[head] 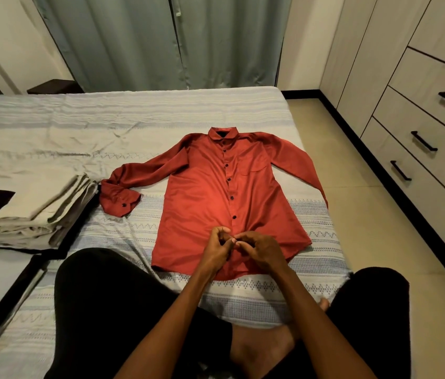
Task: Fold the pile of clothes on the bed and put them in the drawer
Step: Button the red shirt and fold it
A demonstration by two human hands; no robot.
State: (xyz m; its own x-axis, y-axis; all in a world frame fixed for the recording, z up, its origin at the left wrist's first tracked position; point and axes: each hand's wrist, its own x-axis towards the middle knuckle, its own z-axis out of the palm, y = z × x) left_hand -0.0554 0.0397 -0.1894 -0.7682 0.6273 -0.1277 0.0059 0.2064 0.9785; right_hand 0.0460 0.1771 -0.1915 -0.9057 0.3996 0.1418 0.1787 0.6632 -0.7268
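Both hands, left hand and right hand, pinch the satiny red long-sleeved shirt near its hem, probably buttoning the placket so the shirt, spread flat by the striped bed's right edge, folds neatly.

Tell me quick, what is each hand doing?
Left hand: fingers curled, pinching the red shirt at its button strip.
Right hand: also pinching the red shirt there.

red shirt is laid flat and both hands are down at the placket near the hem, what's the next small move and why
Probably finish fastening that lowest button: both hands, left hand and right hand, pinch the red shirt at its front placket below the last closed button. Then it can be folded like the beige stack.
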